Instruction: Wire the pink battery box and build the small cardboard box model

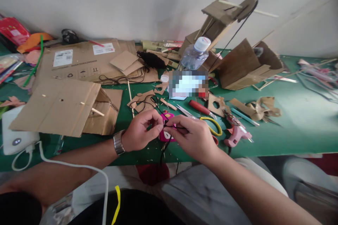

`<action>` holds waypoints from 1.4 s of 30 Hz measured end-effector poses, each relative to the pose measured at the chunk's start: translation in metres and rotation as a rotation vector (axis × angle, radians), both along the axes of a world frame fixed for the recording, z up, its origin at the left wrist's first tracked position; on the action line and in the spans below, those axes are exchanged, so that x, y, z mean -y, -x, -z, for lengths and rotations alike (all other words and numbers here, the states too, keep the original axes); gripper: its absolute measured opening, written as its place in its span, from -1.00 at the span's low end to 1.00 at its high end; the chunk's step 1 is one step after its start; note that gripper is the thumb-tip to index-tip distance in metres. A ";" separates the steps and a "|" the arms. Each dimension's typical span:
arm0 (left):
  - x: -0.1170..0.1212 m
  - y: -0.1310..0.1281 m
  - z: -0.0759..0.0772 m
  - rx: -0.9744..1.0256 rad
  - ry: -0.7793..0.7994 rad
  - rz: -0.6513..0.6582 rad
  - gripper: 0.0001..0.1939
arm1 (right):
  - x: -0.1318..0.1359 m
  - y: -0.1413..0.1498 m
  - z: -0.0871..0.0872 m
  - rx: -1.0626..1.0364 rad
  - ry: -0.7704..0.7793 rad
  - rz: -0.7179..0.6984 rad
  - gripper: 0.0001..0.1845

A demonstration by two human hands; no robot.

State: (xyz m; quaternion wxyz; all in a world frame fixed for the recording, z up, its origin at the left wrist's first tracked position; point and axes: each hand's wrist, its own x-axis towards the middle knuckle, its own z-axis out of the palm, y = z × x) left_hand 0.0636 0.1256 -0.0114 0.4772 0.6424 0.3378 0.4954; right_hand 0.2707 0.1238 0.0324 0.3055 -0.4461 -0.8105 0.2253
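Plain pale wall [126,10] behind a bench [298,123] with a smooth green top, crowded with craft materials. Near its front edge, a thin, flexible black cord [166,146] is pinched between the fingertips of the left hand [141,130] and the right hand [196,139]; both are closed on it and almost meet. The cord hangs below them, above a glossy pink item [168,138].

Right of the pink item, tools lie close together: metal scissors with a yellow handle loop [218,126], a red-handled tool [199,107] and a pink glue gun [236,132]. Left is a folded brown cardboard form [58,107] with a wooden stick through it, beside a white device [13,130] with a white cable.

Beyond are a clear, ribbed plastic bottle [194,58], a flat printed carton [84,58], a tall cardboard structure [215,10] with a round disc, and an angular open box [237,65]. Open green surface stretches right of the glue gun; leftward, clutter leaves only narrow gaps.
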 end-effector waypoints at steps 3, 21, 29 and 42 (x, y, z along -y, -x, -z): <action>-0.001 -0.001 0.004 0.100 0.155 0.010 -0.86 | 0.001 0.002 0.000 -0.005 0.011 0.002 -0.91; -0.001 -0.003 0.010 0.209 0.383 -0.003 -0.66 | -0.001 0.001 -0.008 0.000 -0.020 0.004 -0.91; 0.000 -0.003 0.007 0.151 0.313 -0.014 -0.64 | -0.002 0.001 -0.008 -0.001 -0.019 0.011 -0.90; 0.001 -0.005 0.007 0.166 0.306 -0.003 -0.63 | -0.002 -0.001 -0.009 0.014 -0.006 0.023 -0.87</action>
